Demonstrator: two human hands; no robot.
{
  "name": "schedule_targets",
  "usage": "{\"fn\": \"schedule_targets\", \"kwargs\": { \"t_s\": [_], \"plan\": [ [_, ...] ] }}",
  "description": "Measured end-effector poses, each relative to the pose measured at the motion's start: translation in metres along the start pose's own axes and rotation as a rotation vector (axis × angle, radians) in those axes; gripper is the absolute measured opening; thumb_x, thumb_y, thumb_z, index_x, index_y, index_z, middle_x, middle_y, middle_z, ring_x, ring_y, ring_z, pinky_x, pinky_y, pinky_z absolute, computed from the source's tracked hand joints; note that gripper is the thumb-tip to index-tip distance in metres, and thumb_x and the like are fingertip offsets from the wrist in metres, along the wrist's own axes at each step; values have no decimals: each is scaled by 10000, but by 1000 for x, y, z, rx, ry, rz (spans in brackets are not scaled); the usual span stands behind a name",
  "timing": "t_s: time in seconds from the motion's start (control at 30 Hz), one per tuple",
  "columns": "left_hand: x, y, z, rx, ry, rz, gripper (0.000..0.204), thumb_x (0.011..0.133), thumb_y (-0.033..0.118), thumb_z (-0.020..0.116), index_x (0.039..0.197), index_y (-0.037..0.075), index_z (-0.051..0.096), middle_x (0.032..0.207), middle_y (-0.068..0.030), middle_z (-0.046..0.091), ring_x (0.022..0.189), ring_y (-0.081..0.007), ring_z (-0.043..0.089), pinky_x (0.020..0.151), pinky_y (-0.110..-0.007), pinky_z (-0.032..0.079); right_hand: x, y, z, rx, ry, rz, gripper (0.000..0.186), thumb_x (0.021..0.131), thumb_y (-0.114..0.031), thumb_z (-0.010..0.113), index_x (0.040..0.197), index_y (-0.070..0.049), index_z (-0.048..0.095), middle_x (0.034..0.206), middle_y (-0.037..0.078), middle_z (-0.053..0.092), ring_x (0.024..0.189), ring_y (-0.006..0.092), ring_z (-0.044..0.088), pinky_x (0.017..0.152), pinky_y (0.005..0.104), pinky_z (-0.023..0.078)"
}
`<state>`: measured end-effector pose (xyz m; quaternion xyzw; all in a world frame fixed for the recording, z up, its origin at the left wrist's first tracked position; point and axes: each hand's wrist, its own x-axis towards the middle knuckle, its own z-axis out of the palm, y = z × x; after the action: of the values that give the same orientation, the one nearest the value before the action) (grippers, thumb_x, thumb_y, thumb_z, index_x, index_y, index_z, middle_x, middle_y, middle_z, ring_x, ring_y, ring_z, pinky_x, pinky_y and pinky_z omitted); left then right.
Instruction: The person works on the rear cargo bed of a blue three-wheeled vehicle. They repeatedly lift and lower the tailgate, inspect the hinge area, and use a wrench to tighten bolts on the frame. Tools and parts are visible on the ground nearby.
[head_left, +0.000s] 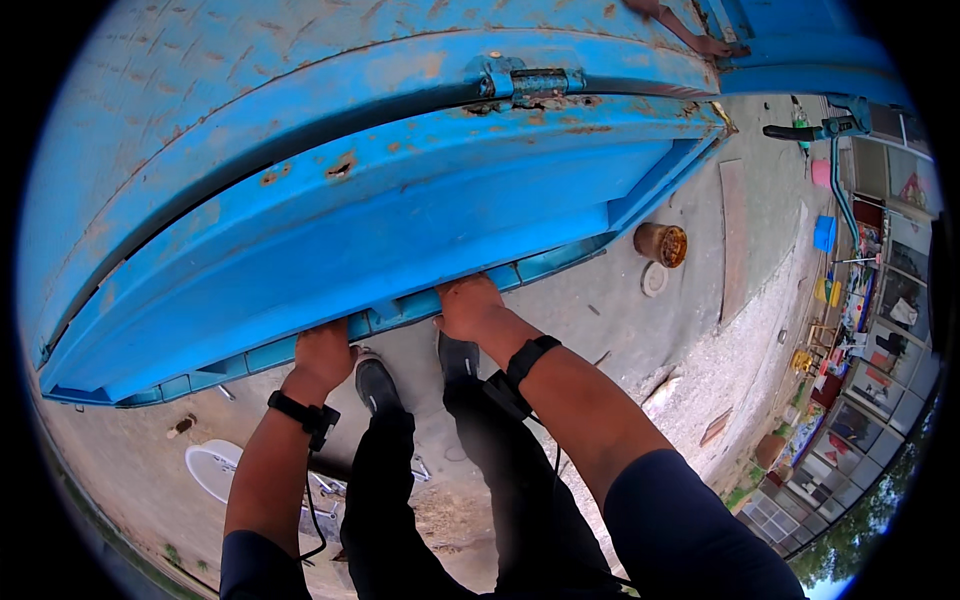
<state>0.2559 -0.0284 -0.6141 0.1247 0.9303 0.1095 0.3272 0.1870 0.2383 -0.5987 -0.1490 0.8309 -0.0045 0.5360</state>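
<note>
A rusty blue metal flap [420, 210], with a hinge [538, 85] along its top, fills the upper middle beside a larger blue treadplate surface [200, 90]. My left hand [325, 355] grips the flap's lower edge, left of centre, its fingertips hidden behind the metal. My right hand [465, 305] holds the same edge a little farther right, fingers curled out of sight over it. Both wrists carry black straps with small devices. My feet in dark shoes [378, 385] stand just below the hands.
Another person's hand [712, 45] rests on blue metal at upper right. A rusty can [660, 243], a flat disc [655, 279] and a long board [732, 240] lie on the ground rightward. A white dish [208, 462] is at lower left; a building with cluttered items [870, 380] lines the right.
</note>
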Motion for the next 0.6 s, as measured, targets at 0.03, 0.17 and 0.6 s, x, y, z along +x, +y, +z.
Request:
{"fn": "schedule_targets", "kwargs": {
  "t_s": [0.03, 0.17, 0.6],
  "plan": [
    [9, -2, -1, -4, -35, -21, 699, 800, 300, 777, 1374, 31, 482, 1307, -256, 565, 1219, -426, 549, 1021, -519, 455, 13, 6, 3, -1, -18, 3, 707, 915, -442, 667, 1504, -145, 414, 1533, 133, 407, 1336, 386, 450, 1146, 549, 385],
    [4, 11, -5, -18, -194, -123, 693, 811, 323, 770, 1372, 31, 487, 1313, -251, 565, 1230, -406, 548, 1045, -517, 435, 9, 4, 17, -7, 144, 18, 686, 894, -459, 687, 1450, -117, 475, 1477, 139, 459, 1297, 382, 483, 1116, 525, 398],
    [-220, 126, -119, -159, -163, 0, 529, 711, 282, 824, 1143, 48, 628, 1081, -151, 570, 1044, -355, 579, 870, -471, 485, -274, -33, 32, 199, 277, -129, 513, 693, -405, 829, 1037, -77, 635, 1092, 133, 579, 1071, 327, 566, 904, 448, 484]
  ]
}}
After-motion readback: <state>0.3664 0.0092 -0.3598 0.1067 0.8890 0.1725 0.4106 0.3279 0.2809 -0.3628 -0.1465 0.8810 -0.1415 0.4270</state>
